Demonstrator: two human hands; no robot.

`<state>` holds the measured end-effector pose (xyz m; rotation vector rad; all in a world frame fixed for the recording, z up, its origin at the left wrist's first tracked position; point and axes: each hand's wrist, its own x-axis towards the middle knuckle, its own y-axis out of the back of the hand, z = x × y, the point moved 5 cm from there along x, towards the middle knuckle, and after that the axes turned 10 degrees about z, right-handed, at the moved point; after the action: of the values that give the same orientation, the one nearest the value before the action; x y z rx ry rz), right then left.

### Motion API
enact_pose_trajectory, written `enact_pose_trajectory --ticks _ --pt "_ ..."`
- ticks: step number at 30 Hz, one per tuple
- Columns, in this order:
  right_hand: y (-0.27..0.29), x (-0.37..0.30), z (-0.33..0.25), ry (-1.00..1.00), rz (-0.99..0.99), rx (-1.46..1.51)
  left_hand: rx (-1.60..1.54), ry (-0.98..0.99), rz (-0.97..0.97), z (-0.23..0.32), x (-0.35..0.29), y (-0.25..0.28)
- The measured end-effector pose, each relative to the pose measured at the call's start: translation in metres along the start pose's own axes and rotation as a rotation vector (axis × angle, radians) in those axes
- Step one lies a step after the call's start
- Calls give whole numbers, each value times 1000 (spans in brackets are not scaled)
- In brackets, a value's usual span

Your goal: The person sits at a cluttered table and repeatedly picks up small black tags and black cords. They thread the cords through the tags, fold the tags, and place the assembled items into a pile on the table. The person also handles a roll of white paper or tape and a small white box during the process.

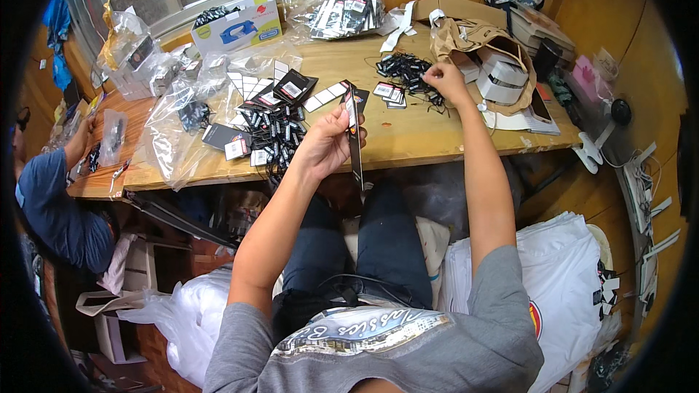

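My left hand (328,144) is closed around a narrow stack of black hang tags (356,156), held upright and seen nearly edge-on above the table's front edge. At the right edge of a heap of black tag strings (399,67), my right hand (448,81) is pinched, its fingertips touching the heap; what lies between them is too small to make out. Several white barcode labels (388,92) lie just in front of that heap. Left of my left hand, a pile of black tags with strings attached (273,138) hangs partly over the table edge.
Clear plastic bags (171,145) and a printed box (239,27) stand at the left of the wooden table (422,131). A bag of tags (346,14) is at the back. An open brown paper bag (466,38) sits at right. Another person (65,196) works at far left.
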<state>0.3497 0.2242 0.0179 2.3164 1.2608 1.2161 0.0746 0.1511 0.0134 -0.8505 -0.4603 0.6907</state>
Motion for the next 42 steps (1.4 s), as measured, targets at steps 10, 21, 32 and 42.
enact_pose_trajectory --ticks 10,21,32,42 --pt "26 11 -50 -383 -181 751 66 1 54 -3 -7 4" --pt "37 -16 -116 -209 -378 838 250 -191 114 10 -10 -3" --pt "29 -81 -182 77 -453 602 817 -382 199 21 -18 -46" --pt "68 -114 -145 94 -193 269 514 -266 332 25 -55 -7"
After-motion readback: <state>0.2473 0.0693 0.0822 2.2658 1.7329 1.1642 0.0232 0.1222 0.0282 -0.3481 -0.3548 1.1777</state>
